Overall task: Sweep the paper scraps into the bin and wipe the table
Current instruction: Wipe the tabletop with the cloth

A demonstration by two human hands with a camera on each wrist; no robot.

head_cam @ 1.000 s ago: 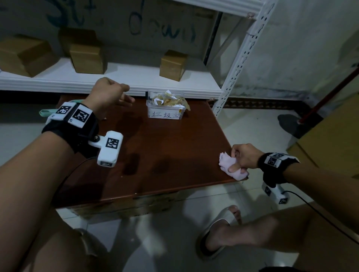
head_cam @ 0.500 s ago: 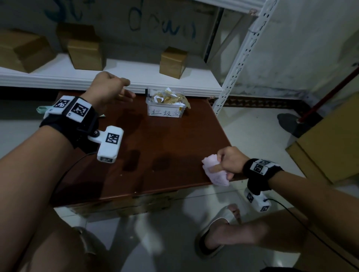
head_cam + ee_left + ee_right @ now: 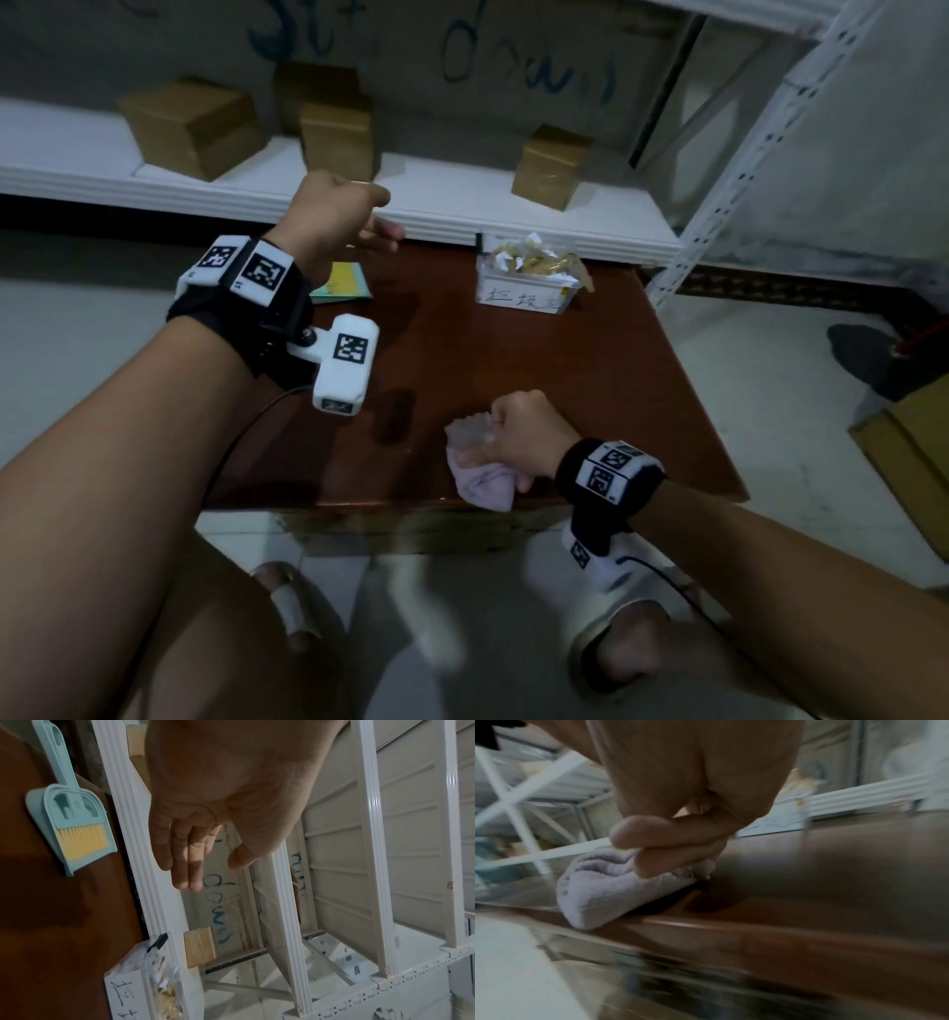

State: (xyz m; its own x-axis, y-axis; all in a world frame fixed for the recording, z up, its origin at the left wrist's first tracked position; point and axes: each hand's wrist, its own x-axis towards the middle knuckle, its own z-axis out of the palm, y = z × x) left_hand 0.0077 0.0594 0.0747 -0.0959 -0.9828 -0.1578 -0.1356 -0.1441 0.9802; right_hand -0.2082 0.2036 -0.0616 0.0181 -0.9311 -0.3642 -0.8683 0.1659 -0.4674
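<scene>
My right hand (image 3: 506,437) grips a bunched pale pink cloth (image 3: 482,475) and presses it on the brown table (image 3: 590,390) near its front edge; the right wrist view shows the fingers (image 3: 670,845) curled round the cloth (image 3: 598,890). A small white bin (image 3: 526,288) full of paper scraps stands at the table's far edge. My left hand (image 3: 339,221) hovers above the far left of the table, fingers (image 3: 185,858) relaxed and holding nothing. A teal dustpan with a yellow-bristled brush (image 3: 74,825) lies on the table's far left.
A white metal shelf (image 3: 231,195) with several cardboard boxes (image 3: 552,167) runs just behind the table. A shelf post (image 3: 719,195) stands at the table's far right corner. My slippered feet (image 3: 616,652) rest on the tiled floor below the front edge.
My right hand has slid the cloth leftward along the front edge, from the right corner toward the middle. The left hand has stayed hovering over the far left.
</scene>
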